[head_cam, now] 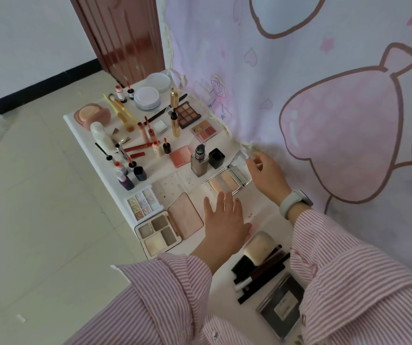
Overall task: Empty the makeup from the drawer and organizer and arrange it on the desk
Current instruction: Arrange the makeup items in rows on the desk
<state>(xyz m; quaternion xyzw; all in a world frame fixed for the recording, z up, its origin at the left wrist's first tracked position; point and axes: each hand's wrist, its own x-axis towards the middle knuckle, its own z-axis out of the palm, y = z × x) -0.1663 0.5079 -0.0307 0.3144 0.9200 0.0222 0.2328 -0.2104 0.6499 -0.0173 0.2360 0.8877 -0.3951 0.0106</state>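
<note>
A white desk [85, 143] is covered with makeup. An open silver-edged palette [227, 181] with pale cream pans lies near the wall side. My right hand [267, 176] reaches over its raised mirrored lid, fingertips at the lid's far edge; whether they pinch it I cannot tell. My left hand [224, 220] hovers flat, fingers spread, just in front of that palette. To its left lie a pink compact [186, 216], a four-pan neutral palette [157, 234] and a shimmer palette [144, 202].
Further back stand a foundation bottle [199, 161], a black cube jar [216, 158], a blush [181, 156], brown palettes, gold tubes, lip tints and round white compacts [147, 97]. Brushes [257, 260] and a dark case [283, 303] lie near me. A cartoon-print cloth hangs on the right.
</note>
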